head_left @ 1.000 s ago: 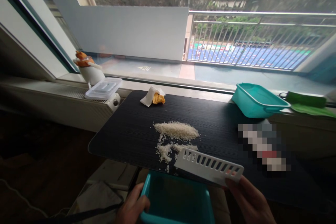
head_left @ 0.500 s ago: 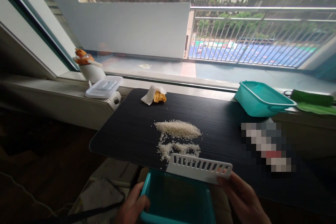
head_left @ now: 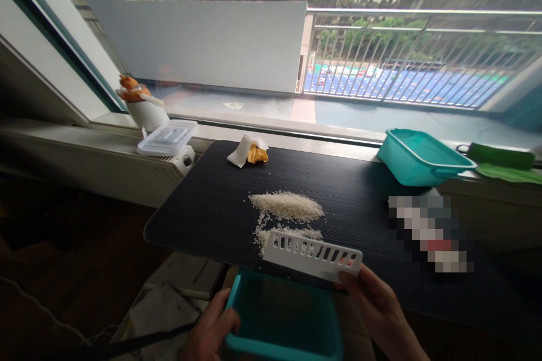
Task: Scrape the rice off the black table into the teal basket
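Window (head_left: pixel 322 51): wide glass beyond the person's left hand (head_left: pixel 214 321) and right hand (head_left: pixel 379 299), a metal railing (head_left: pixel 383 56) showing outside it, ahead of the right hand.
Table (head_left: pixel 203 197): dark top, ahead of both hands.
Radiator (head_left: pixel 93 163): well ahead of the left hand and off to its left, with a clear plastic lid (head_left: pixel 167 138) lying on top.
Near tub (head_left: pixel 283 345): teal, between the two hands, just below the table's near edge.
Far tub (head_left: pixel 410 166): teal as well, beyond the right hand, at the table's far edge.
Right hand: thumb and fingers clamped on one end of a white slotted strip (head_left: pixel 296 264).
Left hand: clamped on the near tub's left rim, well apart from the right hand.
White slotted strip: tilted, reaching leftward from the right hand in front of the near rice (head_left: pixel 260 240); whether its lower edge touches the table cannot be told.
Far rice (head_left: pixel 288 207): long heap on the table, ahead of and between the hands.
Near rice: thinner patch, closer to the hands, partly hidden behind the strip.
White paper (head_left: pixel 240 151): crumpled, beyond the rice, beside an orange scrap (head_left: pixel 257 153).
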The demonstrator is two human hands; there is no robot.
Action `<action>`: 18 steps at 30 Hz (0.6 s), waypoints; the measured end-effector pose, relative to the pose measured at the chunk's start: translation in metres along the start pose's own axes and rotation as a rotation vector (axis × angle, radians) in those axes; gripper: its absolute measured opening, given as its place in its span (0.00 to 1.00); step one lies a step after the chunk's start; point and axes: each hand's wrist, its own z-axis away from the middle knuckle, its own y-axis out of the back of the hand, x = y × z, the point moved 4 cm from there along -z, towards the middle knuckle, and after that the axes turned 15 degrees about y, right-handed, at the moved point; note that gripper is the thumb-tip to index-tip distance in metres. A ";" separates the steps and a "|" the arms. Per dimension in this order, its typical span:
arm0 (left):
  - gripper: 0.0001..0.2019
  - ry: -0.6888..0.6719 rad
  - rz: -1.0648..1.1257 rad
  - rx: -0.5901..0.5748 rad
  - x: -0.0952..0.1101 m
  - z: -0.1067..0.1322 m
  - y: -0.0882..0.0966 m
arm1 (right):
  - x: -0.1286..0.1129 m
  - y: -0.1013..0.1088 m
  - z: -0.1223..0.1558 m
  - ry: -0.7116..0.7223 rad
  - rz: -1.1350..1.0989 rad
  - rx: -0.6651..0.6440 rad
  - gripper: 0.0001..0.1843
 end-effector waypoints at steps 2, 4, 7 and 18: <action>0.11 0.002 0.004 -0.004 0.000 0.000 0.000 | -0.002 -0.003 -0.002 0.006 0.006 -0.100 0.14; 0.11 -0.007 0.009 -0.002 0.000 0.000 0.000 | -0.001 0.002 -0.002 0.000 0.007 -0.140 0.14; 0.11 -0.017 -0.004 0.006 0.000 0.000 0.001 | 0.003 0.026 0.000 -0.003 0.046 -0.001 0.15; 0.11 -0.055 -0.026 -0.006 -0.004 -0.002 -0.004 | 0.003 0.033 0.000 -0.007 0.051 0.199 0.16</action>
